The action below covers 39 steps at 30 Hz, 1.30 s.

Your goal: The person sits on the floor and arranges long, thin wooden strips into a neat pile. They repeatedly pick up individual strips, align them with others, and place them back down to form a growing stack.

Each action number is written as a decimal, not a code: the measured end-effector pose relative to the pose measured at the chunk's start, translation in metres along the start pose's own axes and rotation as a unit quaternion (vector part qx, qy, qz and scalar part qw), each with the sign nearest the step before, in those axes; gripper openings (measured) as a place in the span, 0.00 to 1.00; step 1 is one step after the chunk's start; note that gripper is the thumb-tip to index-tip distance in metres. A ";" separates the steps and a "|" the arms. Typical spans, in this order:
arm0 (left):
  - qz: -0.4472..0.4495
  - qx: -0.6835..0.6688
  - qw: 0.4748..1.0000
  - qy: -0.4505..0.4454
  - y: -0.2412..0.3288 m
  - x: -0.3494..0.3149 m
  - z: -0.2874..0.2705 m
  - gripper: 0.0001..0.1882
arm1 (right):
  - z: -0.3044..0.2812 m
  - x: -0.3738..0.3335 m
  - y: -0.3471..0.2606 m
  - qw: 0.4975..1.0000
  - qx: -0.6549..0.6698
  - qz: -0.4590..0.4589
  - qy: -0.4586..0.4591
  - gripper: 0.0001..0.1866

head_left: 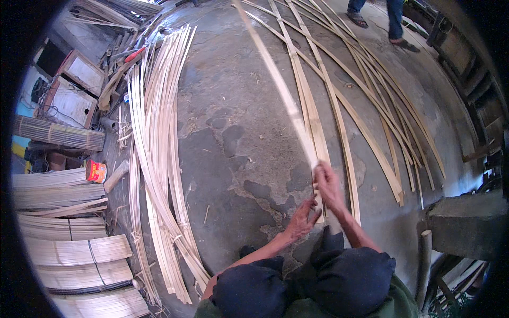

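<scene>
A long pale bamboo strip runs from my hands away toward the far edge of the view, slightly blurred. My right hand is closed around it near its close end. Just below and to the left, my left hand has its fingers bent together at the strip's near end; the exact grip is partly hidden. More bamboo strips lie on the floor beneath and to the right, crossing one another. My knees, in dark trousers, are bent close behind my hands.
A long pile of bamboo strips lies on the concrete floor at the left. Tied bundles of slats and a red-yellow tin stand farther left. Another person's sandalled feet are at the far right. A concrete block sits at right.
</scene>
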<state>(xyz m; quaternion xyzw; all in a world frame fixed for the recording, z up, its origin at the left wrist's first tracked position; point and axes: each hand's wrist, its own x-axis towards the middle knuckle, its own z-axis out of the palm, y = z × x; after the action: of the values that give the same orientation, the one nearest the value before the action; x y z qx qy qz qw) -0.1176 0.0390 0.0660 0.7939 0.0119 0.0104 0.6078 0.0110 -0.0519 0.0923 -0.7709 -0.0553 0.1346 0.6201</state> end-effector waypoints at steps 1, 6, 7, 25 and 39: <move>-0.015 0.035 0.997 -0.068 0.015 0.006 -0.001 0.28 | -0.029 0.008 0.010 0.994 -0.089 -0.040 0.052 0.21; -0.048 0.039 0.995 -0.078 0.001 -0.015 -0.014 0.24 | -0.134 0.028 0.019 0.966 -0.179 -0.105 0.156 0.26; -0.085 0.038 0.993 -0.074 -0.002 -0.022 -0.020 0.23 | -0.154 0.032 0.022 0.966 -0.186 -0.108 0.145 0.26; -0.174 0.120 0.971 0.115 -0.017 -0.123 -0.077 0.13 | -0.276 0.053 0.069 0.861 -0.485 -0.068 0.135 0.27; -0.103 0.156 0.964 0.191 -0.029 -0.148 -0.098 0.10 | -0.293 0.072 0.087 0.856 -0.507 -0.063 0.074 0.28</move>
<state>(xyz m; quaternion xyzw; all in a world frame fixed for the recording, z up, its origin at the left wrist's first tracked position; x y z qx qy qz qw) -0.2688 0.1370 0.0634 0.8567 0.2106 0.0969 0.4608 0.1538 -0.3291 0.0546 -0.9812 -0.1178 -0.0088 0.1528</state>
